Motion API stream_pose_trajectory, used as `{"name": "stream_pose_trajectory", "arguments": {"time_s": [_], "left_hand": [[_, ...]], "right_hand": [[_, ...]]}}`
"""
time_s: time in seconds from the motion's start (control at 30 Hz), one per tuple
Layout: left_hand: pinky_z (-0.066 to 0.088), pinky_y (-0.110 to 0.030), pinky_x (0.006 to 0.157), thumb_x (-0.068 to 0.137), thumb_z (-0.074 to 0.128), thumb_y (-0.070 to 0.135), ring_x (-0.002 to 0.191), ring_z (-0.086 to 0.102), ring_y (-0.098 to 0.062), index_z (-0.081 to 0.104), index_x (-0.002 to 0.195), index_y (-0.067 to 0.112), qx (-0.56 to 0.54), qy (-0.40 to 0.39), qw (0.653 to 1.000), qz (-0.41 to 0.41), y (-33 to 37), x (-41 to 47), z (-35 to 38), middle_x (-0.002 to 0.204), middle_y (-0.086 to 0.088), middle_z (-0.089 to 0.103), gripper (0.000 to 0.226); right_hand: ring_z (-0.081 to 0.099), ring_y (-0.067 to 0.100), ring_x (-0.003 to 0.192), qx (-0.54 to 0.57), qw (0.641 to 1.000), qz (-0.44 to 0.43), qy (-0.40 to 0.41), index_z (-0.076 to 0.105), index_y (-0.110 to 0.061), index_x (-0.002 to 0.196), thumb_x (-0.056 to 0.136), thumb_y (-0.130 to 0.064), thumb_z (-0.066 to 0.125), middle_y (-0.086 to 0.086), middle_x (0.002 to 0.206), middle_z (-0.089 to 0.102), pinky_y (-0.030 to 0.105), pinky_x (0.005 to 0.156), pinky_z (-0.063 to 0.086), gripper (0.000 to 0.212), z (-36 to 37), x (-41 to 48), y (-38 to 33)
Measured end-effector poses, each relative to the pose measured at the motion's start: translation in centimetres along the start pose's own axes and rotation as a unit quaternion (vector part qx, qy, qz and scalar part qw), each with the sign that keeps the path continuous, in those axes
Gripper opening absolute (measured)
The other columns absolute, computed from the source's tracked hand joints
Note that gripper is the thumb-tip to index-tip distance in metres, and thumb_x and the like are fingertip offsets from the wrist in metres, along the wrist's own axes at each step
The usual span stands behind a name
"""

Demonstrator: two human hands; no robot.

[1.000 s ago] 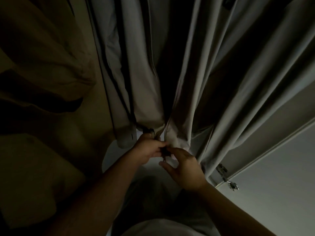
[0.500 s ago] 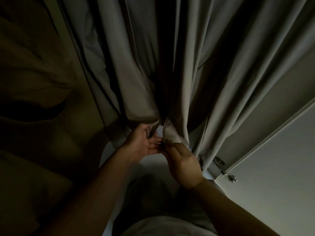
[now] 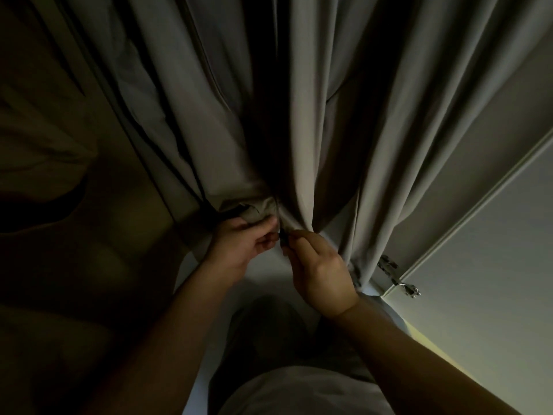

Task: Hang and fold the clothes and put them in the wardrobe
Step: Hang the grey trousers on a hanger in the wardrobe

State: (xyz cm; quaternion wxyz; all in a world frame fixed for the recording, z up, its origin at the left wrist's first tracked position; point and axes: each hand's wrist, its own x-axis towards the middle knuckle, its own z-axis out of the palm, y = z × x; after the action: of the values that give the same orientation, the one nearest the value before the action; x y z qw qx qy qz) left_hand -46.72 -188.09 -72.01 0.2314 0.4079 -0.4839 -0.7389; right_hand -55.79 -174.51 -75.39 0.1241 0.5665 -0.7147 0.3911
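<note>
Grey coat [image 3: 329, 115] hangs in the wardrobe [image 3: 466, 136], hem low at centre. Left hand [image 3: 242, 250] grips the bunched left hem, fingers curled. Right hand [image 3: 320, 274] pinches a small dark bit, probably the zip pull; it's too dim to be sure. Fabric looks soft, light and slack, so best held at the hem edges.

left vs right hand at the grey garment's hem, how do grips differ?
Left hand grips a bunched fold of the grey garment; right hand pinches a small dark piece at the hem, possibly a zipper end. Left hand's curled fingers show; right hand shows its back. Both meet at the bottom hem.
</note>
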Motion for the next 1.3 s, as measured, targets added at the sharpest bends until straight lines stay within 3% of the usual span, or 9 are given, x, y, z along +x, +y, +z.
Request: {"name": "stream_pose_trajectory", "arguments": {"time_s": [0.2, 0.3, 0.5, 0.63, 1.0, 1.13, 1.3], "left_hand": [[0.061, -0.026, 0.064, 0.093, 0.067, 0.005, 0.075, 0.076, -0.018, 0.072, 0.092, 0.008, 0.007, 0.046, 0.998, 0.034, -0.2, -0.9, 1.4, 0.084, -0.007, 0.077, 0.006], [0.061, -0.028, 0.067, 0.092, 0.069, 0.006, 0.08, 0.076, -0.022, 0.072, 0.093, 0.005, 0.019, 0.068, 0.996, 0.049, -0.5, -1.1, 1.6, 0.09, -0.014, 0.077, 0.004], [0.059, -0.024, 0.062, 0.089, 0.073, 0.005, 0.078, 0.077, -0.023, 0.074, 0.089, 0.002, 0.033, 0.095, 0.992, 0.082, -1.1, -1.0, 1.8, 0.081, -0.01, 0.077, 0.003], [0.061, -0.032, 0.067, 0.088, 0.075, 0.008, 0.081, 0.077, -0.027, 0.074, 0.096, -0.001, 0.034, 0.117, 0.99, 0.076, -1.4, -0.7, 1.3, 0.086, -0.014, 0.077, 0.012], [0.06, -0.029, 0.068, 0.087, 0.075, 0.006, 0.082, 0.077, -0.026, 0.076, 0.09, 0.003, 0.074, 0.104, 0.986, 0.106, -2.0, -0.4, 0.8, 0.085, -0.014, 0.077, 0.004], [0.06, -0.029, 0.067, 0.089, 0.072, 0.002, 0.079, 0.076, -0.021, 0.075, 0.084, 0.014, 0.142, 0.074, 0.98, 0.123, -2.0, -0.2, 0.5, 0.081, -0.006, 0.077, 0.013], [0.052, -0.014, 0.052, 0.092, 0.069, 0.005, 0.058, 0.07, -0.003, 0.073, 0.084, 0.015, 0.213, 0.021, 0.972, 0.101, -1.8, -0.3, -0.6, 0.064, 0.01, 0.073, 0.013]], "right_hand": [[0.069, 0.029, 0.082, -0.028, 1.0, -0.013, 0.005, 0.071, 0.001, 0.101, 0.092, -0.014, 0.064, 0.018, 0.099, 0.069, 0.037, 0.068, 0.061, 0.019, 0.2, 0.0, 0.1], [0.069, 0.028, 0.085, -0.047, 0.999, -0.022, 0.007, 0.072, -0.001, 0.1, 0.091, -0.013, 0.07, 0.016, 0.1, 0.07, 0.034, 0.073, 0.059, 0.016, 0.5, 0.0, 0.3], [0.068, 0.03, 0.089, -0.049, 0.998, -0.05, -0.008, 0.071, -0.001, 0.102, 0.089, -0.008, 0.075, 0.017, 0.103, 0.07, 0.037, 0.074, 0.06, 0.015, 0.8, 0.2, 0.7], [0.068, 0.029, 0.088, -0.052, 0.996, -0.064, -0.016, 0.071, -0.002, 0.101, 0.088, -0.007, 0.075, 0.017, 0.101, 0.069, 0.038, 0.072, 0.06, 0.014, 0.9, 0.2, 0.6], [0.068, 0.03, 0.085, -0.071, 0.993, -0.084, -0.031, 0.071, -0.002, 0.099, 0.09, -0.008, 0.071, 0.017, 0.098, 0.07, 0.038, 0.069, 0.06, 0.011, 0.9, 0.5, 0.6], [0.068, 0.031, 0.085, -0.074, 0.993, -0.085, -0.033, 0.071, -0.002, 0.096, 0.091, -0.006, 0.06, 0.017, 0.097, 0.07, 0.04, 0.067, 0.059, 0.013, 0.7, 1.1, 0.7], [0.069, 0.03, 0.082, -0.076, 0.991, -0.093, -0.05, 0.072, -0.004, 0.093, 0.084, -0.003, 0.072, 0.015, 0.094, 0.071, 0.038, 0.066, 0.06, 0.01, 1.1, 0.8, 0.7]]}}
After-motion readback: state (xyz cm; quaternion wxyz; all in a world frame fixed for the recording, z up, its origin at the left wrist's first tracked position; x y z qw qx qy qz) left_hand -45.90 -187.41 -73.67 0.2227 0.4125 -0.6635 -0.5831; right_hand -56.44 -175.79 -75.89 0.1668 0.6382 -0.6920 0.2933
